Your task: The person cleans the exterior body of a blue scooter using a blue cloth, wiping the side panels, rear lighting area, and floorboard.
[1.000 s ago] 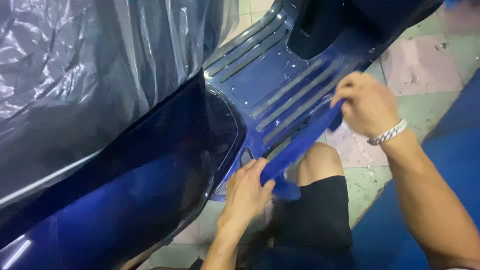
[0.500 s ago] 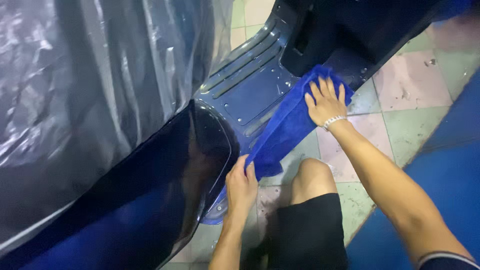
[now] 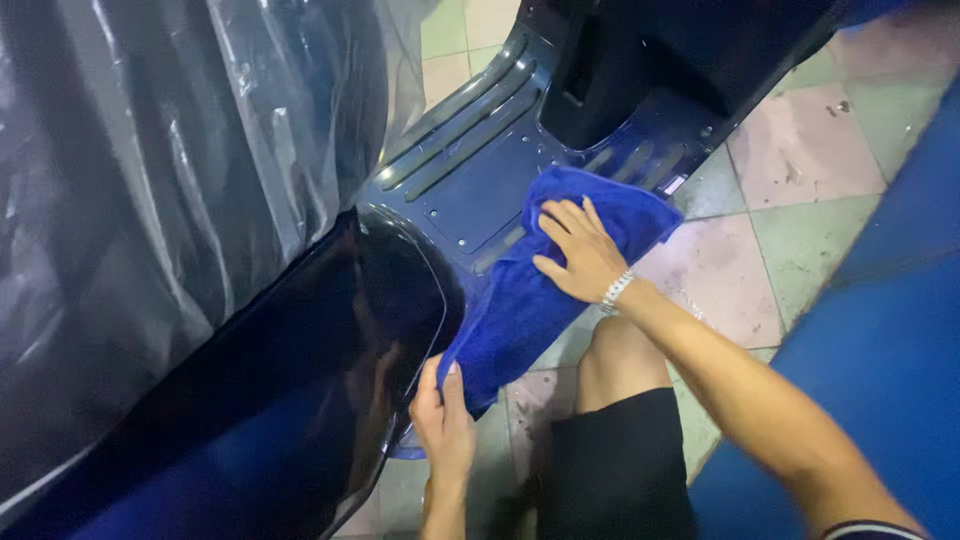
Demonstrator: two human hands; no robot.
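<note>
Hands on blue cloth (scooter floorboard)

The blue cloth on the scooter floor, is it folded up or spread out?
Spread out. The blue cloth lies stretched over the scooter floorboard; the right hand presses flat on it, the left hand grips its lower end.

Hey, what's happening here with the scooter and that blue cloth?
A person crouches beside a dark blue scooter on a tiled floor. The right hand presses flat on a blue cloth spread over the footboard, while the left hand pinches the cloth's lower end. Clear plastic sheeting covers the scooter's front.
</note>
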